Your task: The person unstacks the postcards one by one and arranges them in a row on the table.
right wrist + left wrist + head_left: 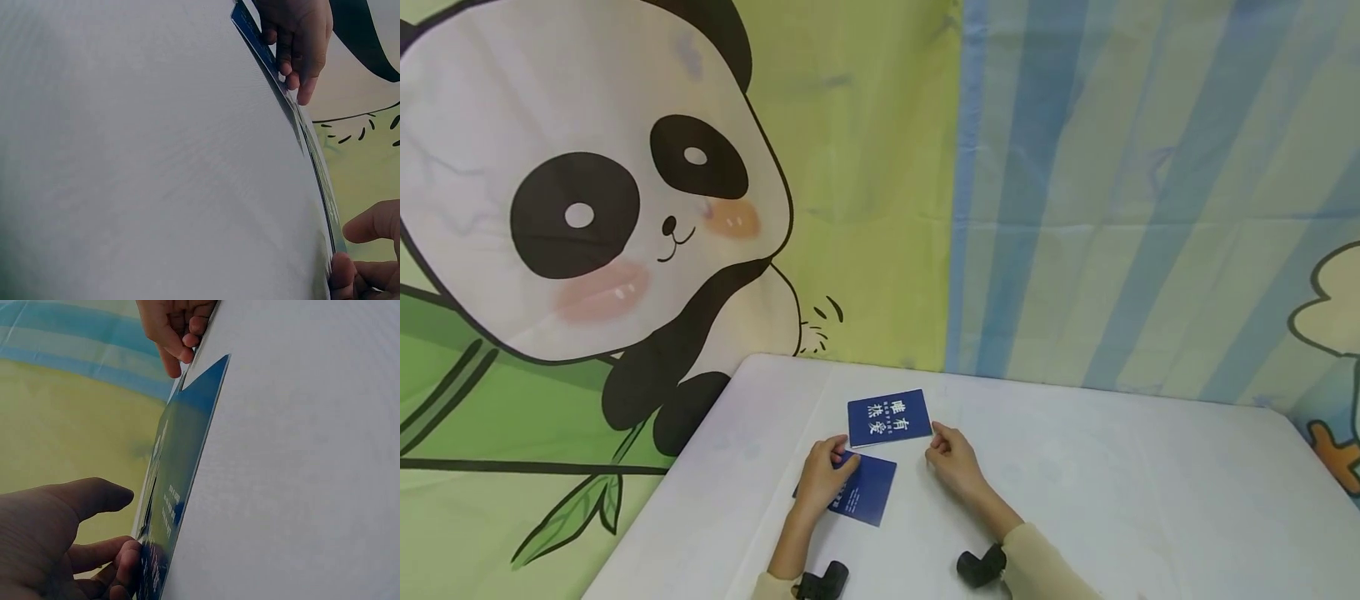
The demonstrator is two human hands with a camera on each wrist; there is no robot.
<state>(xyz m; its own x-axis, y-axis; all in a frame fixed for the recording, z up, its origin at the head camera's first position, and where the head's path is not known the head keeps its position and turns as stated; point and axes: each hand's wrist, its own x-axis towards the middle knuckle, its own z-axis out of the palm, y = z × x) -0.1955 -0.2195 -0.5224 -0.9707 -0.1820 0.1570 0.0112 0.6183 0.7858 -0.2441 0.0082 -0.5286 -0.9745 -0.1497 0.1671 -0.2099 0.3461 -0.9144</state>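
Two thin dark blue cards with white printing lie on the white table. The farther card [891, 417] bears large Chinese characters turned sideways. Nearer the person, the other card [868, 492] lies at a slant, partly covered by my left hand [823, 475]. In the left wrist view, that hand's bent fingers [128, 559] rest on this card [187, 437], with the thumb raised away from it. My right hand [955, 462] is at the farther card's right edge, a fingertip right at its corner. The right wrist view shows the right thumb [369, 225] apart from the bent fingers.
The white table [1112, 483] reaches back to a printed cloth with a large panda [587, 100] on the left and blue stripes on the right. Black wrist devices [823, 581] sit on both wrists at the sleeve ends.
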